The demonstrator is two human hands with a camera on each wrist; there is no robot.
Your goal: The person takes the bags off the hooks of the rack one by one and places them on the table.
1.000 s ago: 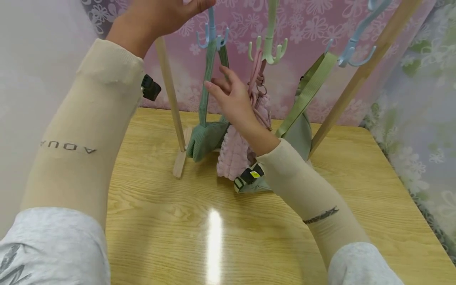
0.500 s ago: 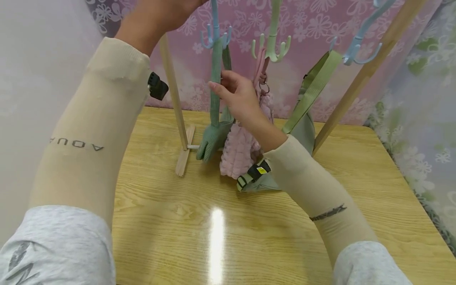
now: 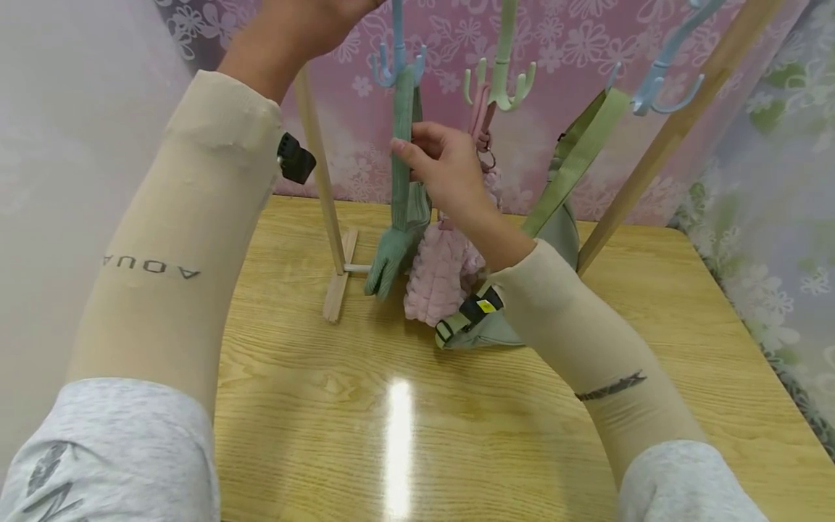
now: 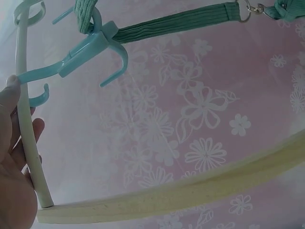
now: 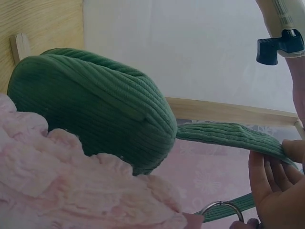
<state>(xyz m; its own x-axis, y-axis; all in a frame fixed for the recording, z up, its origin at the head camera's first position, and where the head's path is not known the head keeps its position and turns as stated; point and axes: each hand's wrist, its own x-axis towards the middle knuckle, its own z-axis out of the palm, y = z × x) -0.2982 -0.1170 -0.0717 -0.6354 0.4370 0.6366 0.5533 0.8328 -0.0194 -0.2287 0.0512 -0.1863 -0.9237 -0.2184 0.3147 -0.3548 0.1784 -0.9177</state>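
A green corduroy bag point(image 3: 391, 254) hangs by its strap point(image 3: 401, 163) from a light blue multi-prong hook point(image 3: 399, 43). My right hand point(image 3: 453, 167) pinches that strap below the hook, thumb in front and fingers behind; the right wrist view also shows the ribbed strap point(image 5: 224, 133) between thumb and fingers. High at the upper left, my left hand point(image 3: 300, 32) is partly cut off. In the left wrist view its thumb presses the stem of the blue hook point(image 4: 86, 52) at the rack's rod point(image 4: 31, 138), fingers curled behind the rod. A fluffy pink bag point(image 3: 435, 279) hangs beside the green one.
To the right, a pale green hook point(image 3: 501, 72) carries the pink bag. Another blue hook point(image 3: 652, 83) carries a grey-green bag point(image 3: 561, 232) on a wide strap, its buckle point(image 3: 479, 308) low near the table point(image 3: 313, 413). Wooden posts point(image 3: 320, 174) flank the hooks.
My right hand has closed from spread fingers onto the green bag's strap. The green bag has turned and shifted slightly right. The left hand keeps its place near the hook.
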